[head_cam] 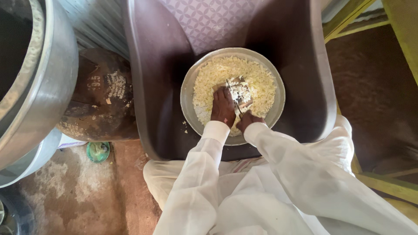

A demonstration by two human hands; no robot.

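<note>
A round grey metal plate (188, 93) full of pale yellow chopped bits (261, 82) sits on a dark brown plastic chair (152, 78). The left hand (223, 106) lies flat and open on a small board (241, 93) in the middle of the plate. The right hand (249, 119), near the plate's near edge, is closed around a thin knife (233, 96) that points away over the board.

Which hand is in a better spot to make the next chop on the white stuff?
Probably the right hand: it grips the knife whose blade already lies over the small block in the metal bowl. The left hand presses flat beside the blade, steadying it.
</note>
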